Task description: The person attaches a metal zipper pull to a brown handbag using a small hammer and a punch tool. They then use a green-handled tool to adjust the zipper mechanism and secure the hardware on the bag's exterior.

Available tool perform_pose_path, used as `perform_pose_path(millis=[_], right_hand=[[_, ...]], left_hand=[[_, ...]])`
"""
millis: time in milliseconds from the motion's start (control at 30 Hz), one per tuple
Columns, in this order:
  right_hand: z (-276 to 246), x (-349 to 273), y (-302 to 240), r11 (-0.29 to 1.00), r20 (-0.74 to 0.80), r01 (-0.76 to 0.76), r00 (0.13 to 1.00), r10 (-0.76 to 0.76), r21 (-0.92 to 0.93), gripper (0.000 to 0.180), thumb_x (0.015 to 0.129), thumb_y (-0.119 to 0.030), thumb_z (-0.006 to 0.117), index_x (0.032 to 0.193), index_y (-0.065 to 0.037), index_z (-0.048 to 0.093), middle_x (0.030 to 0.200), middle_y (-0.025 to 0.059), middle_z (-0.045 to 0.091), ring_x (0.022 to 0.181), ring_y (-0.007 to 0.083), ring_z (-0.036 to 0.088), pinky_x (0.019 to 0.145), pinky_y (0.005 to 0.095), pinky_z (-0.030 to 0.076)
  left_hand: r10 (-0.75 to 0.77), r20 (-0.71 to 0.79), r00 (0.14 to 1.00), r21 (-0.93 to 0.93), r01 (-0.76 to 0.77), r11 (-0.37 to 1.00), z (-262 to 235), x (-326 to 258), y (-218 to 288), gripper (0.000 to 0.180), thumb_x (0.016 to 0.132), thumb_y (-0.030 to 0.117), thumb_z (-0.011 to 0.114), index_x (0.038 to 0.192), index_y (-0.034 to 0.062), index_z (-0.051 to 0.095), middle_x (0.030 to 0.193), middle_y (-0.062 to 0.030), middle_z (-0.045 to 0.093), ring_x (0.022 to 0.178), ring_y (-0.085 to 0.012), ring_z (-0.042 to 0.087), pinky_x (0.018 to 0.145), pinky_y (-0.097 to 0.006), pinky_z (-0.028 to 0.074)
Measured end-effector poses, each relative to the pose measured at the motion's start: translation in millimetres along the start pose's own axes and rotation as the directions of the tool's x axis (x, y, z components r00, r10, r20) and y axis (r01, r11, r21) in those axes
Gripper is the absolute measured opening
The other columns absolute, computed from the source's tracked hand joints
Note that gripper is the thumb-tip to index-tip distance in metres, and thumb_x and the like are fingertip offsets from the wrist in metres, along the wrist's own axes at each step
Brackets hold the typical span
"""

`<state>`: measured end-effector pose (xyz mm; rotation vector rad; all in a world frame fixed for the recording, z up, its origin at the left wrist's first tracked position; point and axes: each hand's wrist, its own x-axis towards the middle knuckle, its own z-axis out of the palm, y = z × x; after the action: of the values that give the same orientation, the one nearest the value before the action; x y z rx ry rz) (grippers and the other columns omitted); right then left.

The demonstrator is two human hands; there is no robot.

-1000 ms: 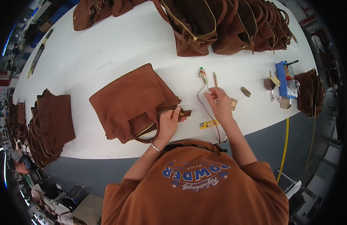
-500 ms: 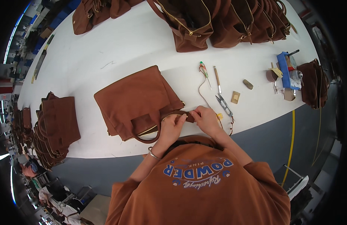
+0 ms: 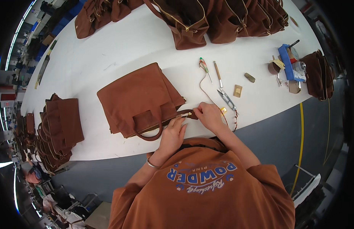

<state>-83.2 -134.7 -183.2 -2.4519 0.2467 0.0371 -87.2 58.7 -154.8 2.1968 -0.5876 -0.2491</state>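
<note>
A brown suede handbag [image 3: 138, 97] lies flat on the white table [image 3: 146, 45], its handle toward me. My left hand [image 3: 173, 133] presses on the bag's near right corner, fingers on the zipper end. My right hand [image 3: 208, 114] pinches the small brown tab at the end of the gold zipper [image 3: 186, 113]. A thin brown cord [image 3: 204, 86] runs from under my right hand toward the table's middle.
Snips [image 3: 226, 99], an awl [image 3: 217, 73], a small screwdriver [image 3: 203, 65] and a tan square [image 3: 237, 91] lie right of the bag. Finished brown bags stand at the far edge [image 3: 192, 21] and stack at the left [image 3: 60, 126]. A blue tray [image 3: 287, 61] sits at right.
My right hand left the tools on the right and came to the bag's zipper end, joining my left hand there. The bag sits slightly further from the edge.
</note>
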Motion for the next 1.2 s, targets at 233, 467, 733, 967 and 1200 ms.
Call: perform_pose_path(millis=[233,467,733,967,1200], right_hand=[[-5.1,0.7,-2.3,0.999,0.014,-0.020,1.000,0.019,0.048,0.026,0.084,-0.023,0.064,0.069,-0.001,0.065,0.065,0.0168,0.065,0.064,0.0345,0.065,0.063,0.0441,0.052],[-8.1,5.8,2.2,1.000,0.099,-0.029,0.995,0.028,0.012,0.029,0.086,-0.028,0.064,0.072,-0.002,0.066,0.067,0.0152,0.067,0.064,0.0343,0.065,0.064,0.0432,0.052],[-15.0,6.6,10.4,0.997,0.204,0.050,0.977,-0.059,0.051,0.029,0.087,-0.027,0.062,0.073,-0.002,0.065,0.067,0.0162,0.066,0.064,0.0352,0.065,0.064,0.0438,0.052],[-16.0,13.5,16.2,0.990,0.248,0.134,0.959,-0.139,0.039,0.028,0.087,-0.026,0.061,0.073,-0.002,0.065,0.066,0.0164,0.065,0.064,0.0359,0.065,0.063,0.0457,0.051],[-20.3,18.5,15.7,0.989,0.290,0.143,0.945,-0.149,0.042,0.029,0.088,-0.025,0.057,0.073,-0.001,0.065,0.070,0.0192,0.066,0.068,0.0372,0.066,0.066,0.0480,0.052]], left_hand=[[0.095,0.003,0.995,0.178,-0.094,0.979,13.5,-9.0,8.1,0.059,0.087,0.005,0.063,0.140,-0.0009,0.039,0.128,-0.0248,0.047,0.114,-0.0407,0.052,0.092,-0.043,0.048],[-0.079,-0.058,0.995,0.191,0.089,0.978,32.3,-12.6,19.3,0.067,0.086,0.010,0.067,0.142,-0.0049,0.034,0.129,-0.0242,0.040,0.109,-0.0379,0.051,0.092,-0.040,0.046],[-0.160,-0.168,0.973,0.336,0.209,0.918,62.7,-10.4,28.3,0.069,0.089,0.025,0.066,0.141,-0.0075,0.034,0.141,-0.0223,0.036,0.125,-0.0381,0.041,0.102,-0.045,0.036],[-0.131,-0.241,0.962,0.380,0.217,0.899,70.4,-10.2,27.5,0.068,0.089,0.028,0.065,0.141,-0.0046,0.036,0.147,-0.0199,0.037,0.127,-0.0363,0.041,0.105,-0.045,0.033],[-0.116,-0.302,0.946,0.420,0.241,0.875,77.4,-3.9,26.5,0.061,0.086,0.029,0.069,0.139,0.0081,0.047,0.143,-0.0177,0.040,0.122,-0.0339,0.043,0.102,-0.046,0.034]])
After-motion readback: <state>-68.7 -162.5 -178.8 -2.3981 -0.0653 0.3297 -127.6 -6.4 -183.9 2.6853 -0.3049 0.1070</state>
